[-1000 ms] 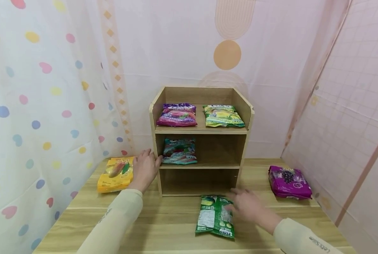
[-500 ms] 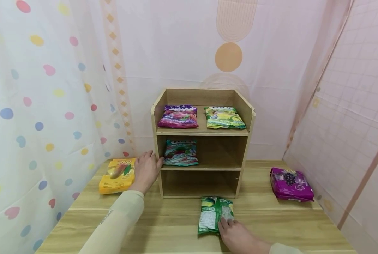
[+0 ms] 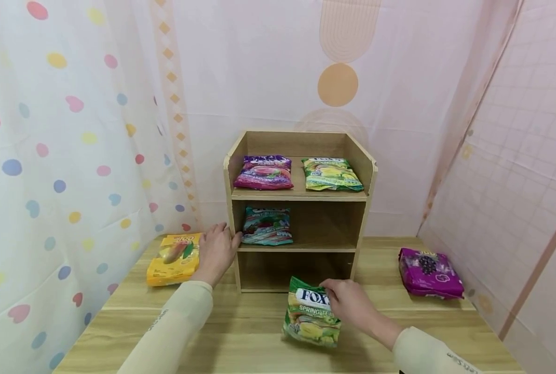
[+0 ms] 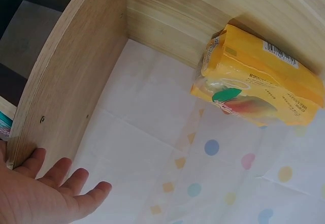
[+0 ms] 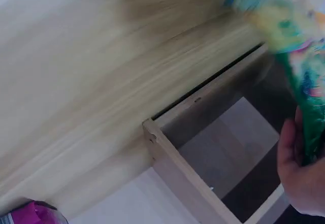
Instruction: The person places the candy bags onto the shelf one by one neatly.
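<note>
Above the table, my right hand [image 3: 352,306] pinches a green candy bag [image 3: 311,324] labelled FOX'S Spring Tea by its upper right edge. The bag hangs tilted with its printed front showing, just before the bottom shelf. In the right wrist view this bag [image 5: 304,66] is partly blurred. At the left, my left hand [image 3: 216,252] holds the side panel of a small wooden shelf [image 3: 298,196], thumb over the front edge and fingers [image 4: 56,176] along the outer face. A teal candy bag [image 3: 267,227] lies near that thumb on the middle shelf.
On the top shelf lie a purple candy bag [image 3: 265,173] and a yellow-green one [image 3: 332,174]. A yellow mango bag [image 3: 175,259] sits left of the shelf. To the right is a purple grape bag [image 3: 430,274]. Printed curtains [image 3: 259,62] enclose the table [image 3: 240,332].
The right hand has reached the green bag lying back-side up, gripped it and lifted it, turning its front into view. The left hand stays at the shelf's side.
</note>
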Motion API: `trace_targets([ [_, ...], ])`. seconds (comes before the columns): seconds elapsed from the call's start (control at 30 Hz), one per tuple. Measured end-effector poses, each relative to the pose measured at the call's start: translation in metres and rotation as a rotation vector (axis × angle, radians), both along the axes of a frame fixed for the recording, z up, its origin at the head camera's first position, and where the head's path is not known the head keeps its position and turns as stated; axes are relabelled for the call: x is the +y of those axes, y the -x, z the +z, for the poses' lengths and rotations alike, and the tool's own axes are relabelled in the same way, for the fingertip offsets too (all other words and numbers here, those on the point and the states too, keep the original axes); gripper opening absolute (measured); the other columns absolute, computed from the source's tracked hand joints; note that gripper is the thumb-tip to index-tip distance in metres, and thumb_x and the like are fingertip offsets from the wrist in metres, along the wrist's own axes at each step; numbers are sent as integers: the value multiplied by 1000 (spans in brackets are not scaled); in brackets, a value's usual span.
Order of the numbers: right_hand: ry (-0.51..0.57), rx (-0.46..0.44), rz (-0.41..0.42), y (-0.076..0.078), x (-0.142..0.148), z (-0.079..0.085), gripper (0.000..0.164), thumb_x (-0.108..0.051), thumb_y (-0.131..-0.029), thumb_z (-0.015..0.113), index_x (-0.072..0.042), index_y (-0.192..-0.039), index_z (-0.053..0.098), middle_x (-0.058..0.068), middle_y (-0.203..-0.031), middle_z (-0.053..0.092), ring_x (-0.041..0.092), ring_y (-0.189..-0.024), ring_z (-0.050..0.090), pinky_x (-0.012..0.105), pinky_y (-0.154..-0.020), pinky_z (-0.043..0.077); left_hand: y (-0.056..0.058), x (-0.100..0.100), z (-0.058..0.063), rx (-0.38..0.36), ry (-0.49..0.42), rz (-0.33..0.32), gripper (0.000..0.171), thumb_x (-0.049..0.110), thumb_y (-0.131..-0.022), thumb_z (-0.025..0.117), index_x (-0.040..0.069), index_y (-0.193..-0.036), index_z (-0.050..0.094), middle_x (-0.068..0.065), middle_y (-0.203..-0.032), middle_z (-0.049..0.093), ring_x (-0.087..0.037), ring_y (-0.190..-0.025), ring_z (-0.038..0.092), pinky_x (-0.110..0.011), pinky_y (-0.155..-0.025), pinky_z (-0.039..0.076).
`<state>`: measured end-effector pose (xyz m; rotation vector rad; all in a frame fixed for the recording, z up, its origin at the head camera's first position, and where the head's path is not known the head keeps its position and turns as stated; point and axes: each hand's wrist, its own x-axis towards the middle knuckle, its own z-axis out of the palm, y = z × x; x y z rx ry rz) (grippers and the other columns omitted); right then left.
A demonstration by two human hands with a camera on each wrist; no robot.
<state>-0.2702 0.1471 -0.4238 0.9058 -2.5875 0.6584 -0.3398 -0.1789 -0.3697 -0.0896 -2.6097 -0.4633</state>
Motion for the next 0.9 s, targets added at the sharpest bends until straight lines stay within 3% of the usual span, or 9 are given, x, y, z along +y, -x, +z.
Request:
trace_targets([
  [0.07, 29, -146, 2, 2, 1, 2, 24, 1, -96, 54, -2, -110, 72, -5, -60, 55, 4, -40, 31, 22, -43, 32, 0, 0, 0, -1, -2, -2, 46, 32, -102, 53, -10, -118, 65, -28, -138, 52, -45, -130, 44, -64, -106, 28],
  [0.17, 31, -257, 7, 7, 3, -3, 26, -1, -98, 50, -1, -114, 71, -9, -56, 48, 2, -40, 29, 22, -42, 31, 0, 0, -1, 2, -4, -4, 46, 32, -102, 53, -9, -118, 65, -27, -138, 52, -45, -130, 44, -64, -106, 28],
  [0.33, 63, -268, -30, 16, 5, -13, 25, -2, -100, 52, 1, -118, 69, -6, -61, 52, 4, -42, 33, 24, -43, 33, 0, 0, 0, 5, -6, -4, 45, 32, -102, 53, -9, -117, 66, -27, -138, 52, -45, -129, 45, -64, -106, 28],
  [0.5, 35, -158, -138, 17, 10, -18, 21, -4, -95, 63, -2, -114, 71, 7, -91, 70, 10, -61, 57, 29, -56, 46, -1, 1, 0, -4, 0, -4, 47, 32, -102, 53, -10, -121, 64, -27, -139, 52, -45, -129, 45, -64, -106, 29],
  [0.6, -19, -140, -204, 14, 16, -21, 10, -6, -92, 66, -5, -98, 74, 1, -79, 69, 10, -61, 57, 30, -56, 46, -1, 1, 0, 0, 0, 0, 47, 32, -102, 53, -10, -121, 64, -27, -138, 52, -45, -129, 46, -64, -106, 29],
  [0.63, -38, -171, -225, 13, 18, -22, 9, -9, -93, 67, -4, -89, 74, -1, -70, 64, 10, -55, 51, 29, -52, 43, -1, 1, 0, 3, 0, 1, 46, 32, -102, 54, -10, -120, 65, -27, -138, 52, -45, -129, 46, -64, -106, 29],
  [0.77, -114, -405, -301, 4, 28, -25, 42, -31, -95, 65, -9, -60, 60, -3, -51, 47, 11, -45, 38, 28, -46, 35, -1, 1, 0, 10, -1, 2, 46, 31, -102, 54, -9, -119, 65, -28, -138, 53, -45, -128, 47, -64, -106, 29],
  [0.83, -87, -593, -319, 0, 31, -28, 52, -43, -95, 63, -8, -56, 56, -1, -52, 51, 11, -44, 43, 28, -45, 36, -1, 1, 1, 9, 1, 2, 46, 32, -102, 54, -9, -119, 65, -28, -137, 53, -45, -127, 47, -64, -106, 29],
  [0.9, -20, -769, -325, -4, 32, -31, 51, -48, -94, 62, -7, -63, 60, 3, -58, 59, 13, -47, 52, 28, -46, 42, -1, 1, 1, 7, 3, 2, 46, 32, -102, 54, -10, -119, 65, -28, -138, 53, -45, -128, 47, -64, -106, 29],
])
